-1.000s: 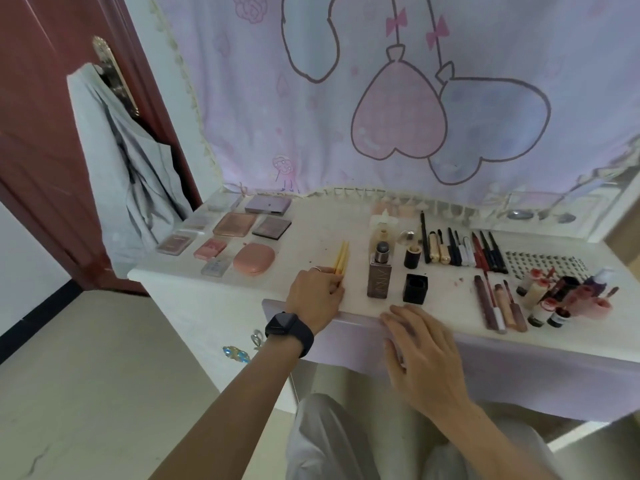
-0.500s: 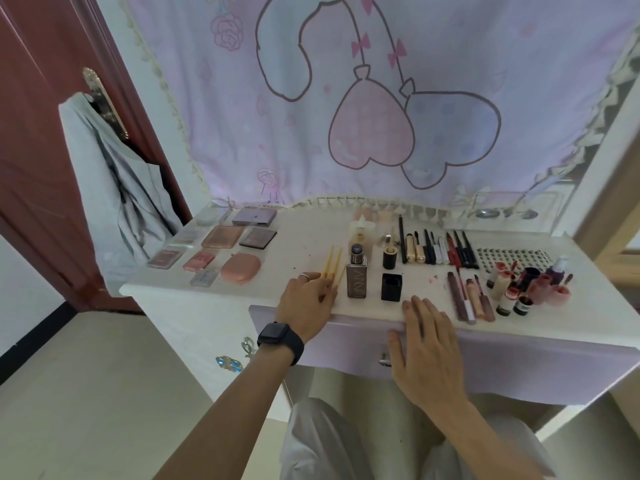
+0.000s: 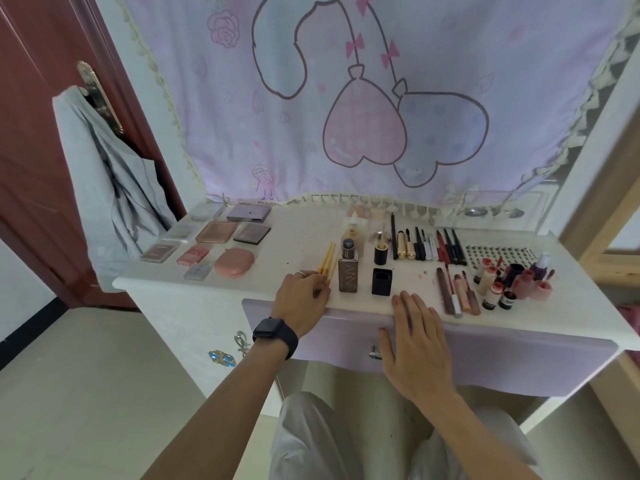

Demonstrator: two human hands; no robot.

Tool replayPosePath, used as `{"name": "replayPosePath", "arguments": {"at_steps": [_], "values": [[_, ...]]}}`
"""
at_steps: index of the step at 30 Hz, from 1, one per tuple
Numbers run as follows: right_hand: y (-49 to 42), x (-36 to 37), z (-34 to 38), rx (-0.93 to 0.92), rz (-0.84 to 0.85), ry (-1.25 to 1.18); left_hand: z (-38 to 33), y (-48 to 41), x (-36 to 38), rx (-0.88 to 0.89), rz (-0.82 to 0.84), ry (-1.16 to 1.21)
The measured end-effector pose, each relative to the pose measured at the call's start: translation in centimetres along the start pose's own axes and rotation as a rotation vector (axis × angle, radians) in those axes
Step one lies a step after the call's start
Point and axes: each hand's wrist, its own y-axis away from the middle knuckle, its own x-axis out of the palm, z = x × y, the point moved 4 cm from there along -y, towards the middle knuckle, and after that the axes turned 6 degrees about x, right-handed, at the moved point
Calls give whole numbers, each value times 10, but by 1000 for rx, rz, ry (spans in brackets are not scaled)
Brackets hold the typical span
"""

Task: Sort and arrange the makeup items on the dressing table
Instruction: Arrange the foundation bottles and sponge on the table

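We see the left hand (image 3: 301, 299) at the front edge of the white dressing table (image 3: 214, 289), a black smartwatch (image 3: 275, 337) on its wrist and a ring on one finger. Its fingers curl round the near ends of a small bunch of thin yellow sticks (image 3: 328, 258), which lie on the tabletop and point away from us. Just right of the sticks stands a brown foundation bottle (image 3: 348, 275), upright, and beside that a black square cap (image 3: 382, 281).

The right hand (image 3: 415, 341) lies flat, fingers straight and slightly spread, holding nothing. Its fingertips rest on the tabletop near the black cap, the palm covers the table's edge, and the thumb hangs over the lilac drawer front (image 3: 502, 358) just beside the drawer handle (image 3: 374, 355).

At the left end of the table we find flat palettes (image 3: 216, 232) set in rows, with a rounded pink compact (image 3: 234, 260) nearest us. Behind the bottle runs a row of pencils and mascara tubes (image 3: 427, 245), laid side by side. To the right lie a few lip gloss tubes (image 3: 457, 292), then a cluster of small bottles (image 3: 509, 282) and a dotted sticker sheet (image 3: 498, 252).

A lilac cloth with two hearts (image 3: 363, 133) hangs behind the table, and a grey garment (image 3: 104, 188) hangs on the red-brown door (image 3: 31, 150).
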Motion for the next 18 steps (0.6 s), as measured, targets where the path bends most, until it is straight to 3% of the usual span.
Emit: {"name": "replayPosePath", "arguments": {"at_steps": [18], "values": [[0,-1,-3,-25,26,30,-7,1,1,3,34,-15]]}}
